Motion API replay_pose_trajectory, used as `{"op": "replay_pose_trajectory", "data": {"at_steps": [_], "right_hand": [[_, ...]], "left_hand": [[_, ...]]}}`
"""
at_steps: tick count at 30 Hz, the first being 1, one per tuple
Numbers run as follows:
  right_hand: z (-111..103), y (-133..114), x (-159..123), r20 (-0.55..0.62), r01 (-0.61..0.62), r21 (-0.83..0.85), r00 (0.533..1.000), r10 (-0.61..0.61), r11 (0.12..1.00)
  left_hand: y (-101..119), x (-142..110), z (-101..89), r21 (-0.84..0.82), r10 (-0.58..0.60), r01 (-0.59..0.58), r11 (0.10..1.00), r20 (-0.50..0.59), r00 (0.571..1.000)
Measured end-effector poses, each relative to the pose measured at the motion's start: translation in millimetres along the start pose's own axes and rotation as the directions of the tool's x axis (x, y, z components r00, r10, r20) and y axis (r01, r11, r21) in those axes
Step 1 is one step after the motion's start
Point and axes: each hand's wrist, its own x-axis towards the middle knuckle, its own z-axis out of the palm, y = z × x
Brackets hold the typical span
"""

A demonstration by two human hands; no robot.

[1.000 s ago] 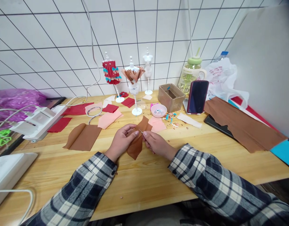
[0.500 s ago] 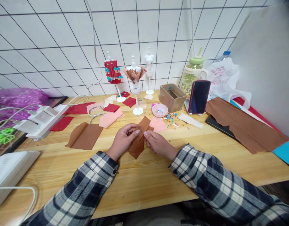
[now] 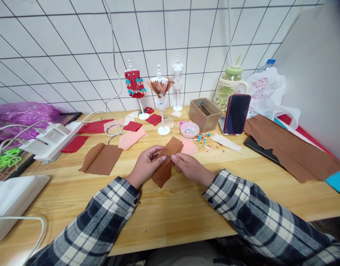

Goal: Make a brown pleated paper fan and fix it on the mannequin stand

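Note:
A piece of brown cloth [image 3: 163,173], gathered across its middle, is held above the table. My left hand [image 3: 148,164] is closed around its left side, the thumb pressing near the gathers. Close to that thumb, at the cloth's right side, my right hand [image 3: 188,166] pinches a thin, needle-like thing [image 3: 169,157] that spans the small gap between both thumbs. It is too small to name surely. The curled fingers of both hands are partly hidden. Another brown cloth piece [image 3: 103,159] lies folded on the table, left of my hands.
Small dress forms stand behind: one in red ruffles [image 3: 135,84], one with a brown petal collar [image 3: 161,88], one bare [image 3: 177,77]. A pink bowl [image 3: 189,129], cardboard box [image 3: 204,115], phone [image 3: 237,114] and cup [image 3: 229,87] are at right. A power strip [image 3: 55,136] lies left.
My right fingers have drawn slightly away from the cloth, and a thin thing now shows between the thumbs. The cloth's upper end is spread wider. The view has shifted slightly.

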Motion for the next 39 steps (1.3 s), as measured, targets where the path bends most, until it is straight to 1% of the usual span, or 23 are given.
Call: {"op": "replay_pose_trajectory", "data": {"at_steps": [4,8,11,17,23,29,36,39], "right_hand": [[-1.1,-0.6,-0.4,-0.002,0.014,-0.02,1.0,-0.014,1.0],[-1.3,1.8,0.3,-0.007,-0.014,0.005,1.0,0.014,1.0],[-1.1,3.1,0.7,0.002,-0.034,0.036,0.999,0.034,0.999],[-1.2,1.7,0.8,0.015,-0.009,0.014,1.0,0.009,1.0],[-1.2,0.8,0.7,0.041,-0.078,0.09,0.996,0.074,0.993],[-1.2,-2.2,-0.9,0.04,-0.1,0.081,0.995,0.097,0.992],[-1.1,-0.9,0.0,0.038,-0.08,0.048,0.996,0.078,0.996],[-0.6,0.9,-0.4,0.023,-0.037,0.01,0.999,0.037,0.999]], "left_hand": [[-1.8,0.6,-1.6,0.03,0.022,-0.022,0.999,0.002,1.0],[-3.2,1.4,-2.8,0.065,0.037,-0.035,0.997,-0.028,0.999],[-3.5,1.8,-2.9,0.046,0.027,-0.025,0.999,-0.023,0.999],[-3.3,1.8,-2.1,0.03,0.007,-0.006,1.0,-0.009,1.0],[-1.9,1.8,-2.6,-0.001,-0.013,0.013,1.0,-0.032,0.999],[-1.4,1.7,-2.4,0.004,-0.028,0.028,1.0,-0.022,0.999],[-1.7,2.1,-2.3,-0.004,-0.026,0.025,1.0,-0.015,1.0],[-1.6,1.9,-2.2,0.007,-0.019,0.019,1.0,-0.01,1.0]]}}
